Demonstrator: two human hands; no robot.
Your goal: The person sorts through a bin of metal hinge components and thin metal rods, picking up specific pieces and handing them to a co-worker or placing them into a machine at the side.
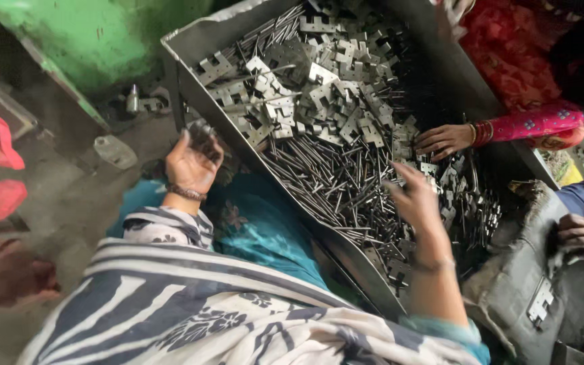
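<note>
Big metal tray [190, 47] is tilted across my lap, full of stamped hinge plates [319, 88] up top and steel pins [326, 179] below. My right hand [417, 203] hovers over the pins, fingers spread, blurred. My left hand [194, 159] sits outside the tray's near wall, curled on something dark, can't tell what. Co-worker's hand [444, 140] rests on the parts.
</note>
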